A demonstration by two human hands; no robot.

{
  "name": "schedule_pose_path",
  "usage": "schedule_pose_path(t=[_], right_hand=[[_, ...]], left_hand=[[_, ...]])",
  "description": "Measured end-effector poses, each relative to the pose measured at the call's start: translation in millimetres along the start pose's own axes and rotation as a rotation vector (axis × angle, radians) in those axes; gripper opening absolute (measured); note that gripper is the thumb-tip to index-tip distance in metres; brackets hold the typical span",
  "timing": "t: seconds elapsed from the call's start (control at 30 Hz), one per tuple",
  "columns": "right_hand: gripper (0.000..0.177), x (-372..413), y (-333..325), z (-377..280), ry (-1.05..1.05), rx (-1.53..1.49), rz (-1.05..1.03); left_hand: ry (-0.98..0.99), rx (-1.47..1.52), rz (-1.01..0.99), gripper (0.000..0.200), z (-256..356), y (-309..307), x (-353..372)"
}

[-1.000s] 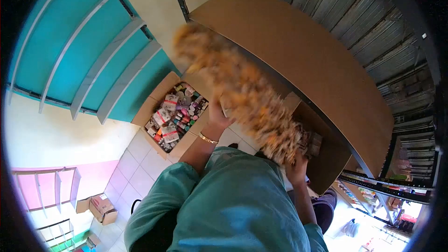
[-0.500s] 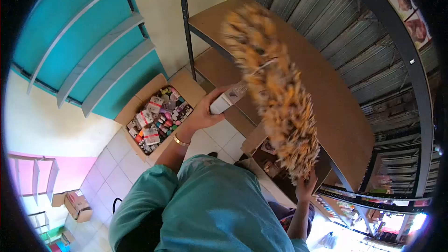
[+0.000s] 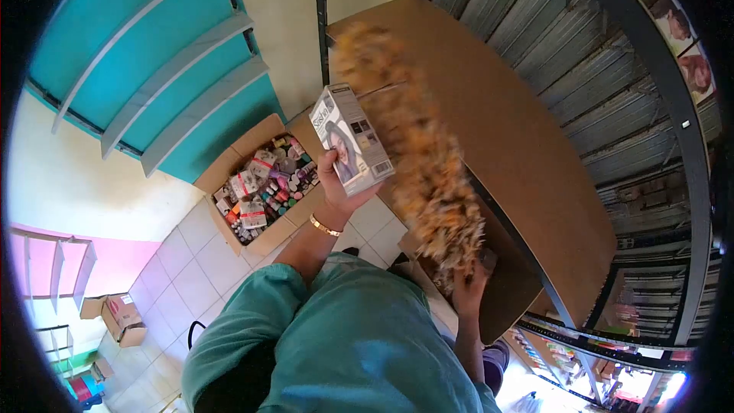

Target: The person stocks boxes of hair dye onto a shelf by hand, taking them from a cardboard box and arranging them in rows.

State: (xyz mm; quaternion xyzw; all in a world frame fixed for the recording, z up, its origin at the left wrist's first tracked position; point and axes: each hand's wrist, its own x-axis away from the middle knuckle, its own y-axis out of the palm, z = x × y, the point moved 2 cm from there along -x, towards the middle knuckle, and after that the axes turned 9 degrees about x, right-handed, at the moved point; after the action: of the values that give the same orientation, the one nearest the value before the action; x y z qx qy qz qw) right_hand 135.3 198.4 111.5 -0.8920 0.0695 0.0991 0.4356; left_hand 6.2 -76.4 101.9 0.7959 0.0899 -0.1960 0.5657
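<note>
Right hand (image 3: 469,292) grips the feather duster (image 3: 428,172) by its near end, slanting over the near edge of the shelf (image 3: 527,130); left hand (image 3: 342,193) clasps a photo-printed carton (image 3: 353,139) alongside, which a wide sweep could knock loose.

1 camera | worn on head | faces forward-down | shirt (image 3: 359,336) near | floor (image 3: 200,271) farther

A person wears a loose, softly creased teal top (image 3: 367,336), its wide left sleeve (image 3: 248,306) ending short of a gold-toned bracelet (image 3: 326,226) circling the left wrist (image 3: 337,214).
</note>
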Motion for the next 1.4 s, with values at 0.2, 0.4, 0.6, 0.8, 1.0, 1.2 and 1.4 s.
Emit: schedule_pose_path(t=[0.2, 0.4, 0.6, 0.8, 1.0, 1.2, 1.4], right_hand=[[0.035, 10.4, -2.1, -12.6, -0.076, -0.131, -0.059], [0.035, 8.0, 3.5, 8.9, 0.305, -0.195, 0.007], [0.039, 27.5, 10.0, -9.4, -0.152, 0.197, 0.049], [0.042, 6.9, 5.6, -0.5, 0.278, -0.467, -0.012], [0.041, 17.1, 28.5, 26.8, 0.118, -0.222, 0.095], [0.045, 19.0, -12.9, 3.6, -0.058, -0.199, -0.057], [0.043, -23.1, -27.6, -11.6, 0.182, -0.184, -0.038]], left_hand=[[0.166, 0.369, 0.276, 0.057, -10.4, 31.4, -7.8], [0.093, -0.411, 0.272, 0.052, -22.4, 42.0, -15.8], [0.086, -0.523, 0.356, 0.067, -26.3, 49.6, -12.6], [0.18, -0.4, 0.268, 0.059, -28.5, 64.1, -27.4], [0.21, -0.849, 0.388, 0.058, -13.6, 39.5, -18.7], [0.018, -0.295, 0.187, 0.057, -9.3, 53.5, -14.5], [-0.256, -0.271, 0.09, 0.06, -15.0, 61.8, -13.0]])
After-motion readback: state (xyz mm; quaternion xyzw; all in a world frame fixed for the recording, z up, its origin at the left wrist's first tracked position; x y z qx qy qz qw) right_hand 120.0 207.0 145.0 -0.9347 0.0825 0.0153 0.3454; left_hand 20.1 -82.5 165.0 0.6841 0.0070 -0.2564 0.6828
